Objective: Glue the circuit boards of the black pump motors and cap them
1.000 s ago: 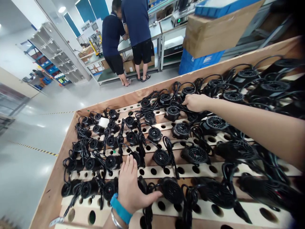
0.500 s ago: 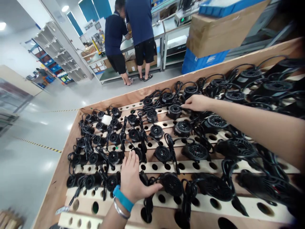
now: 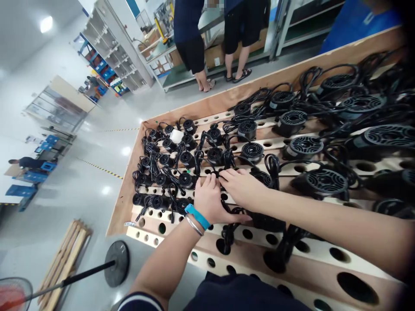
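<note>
The right hand [image 3: 241, 186] has pulled back from the far rows of the wooden crate [image 3: 129, 190], approx. where it touched a black fan unit 1 s ago, and now sits mid-crate beside the left hand [image 3: 212, 201], fingertips nearly meeting over a dark cord bundle [image 3: 216, 173]. The left hand moved up a row, off the near unit. Whether either hand grips the cord is prob. unclear. The view swung down & left; the two people at the bench [image 3: 207, 30] are now cut off at the top.
</note>
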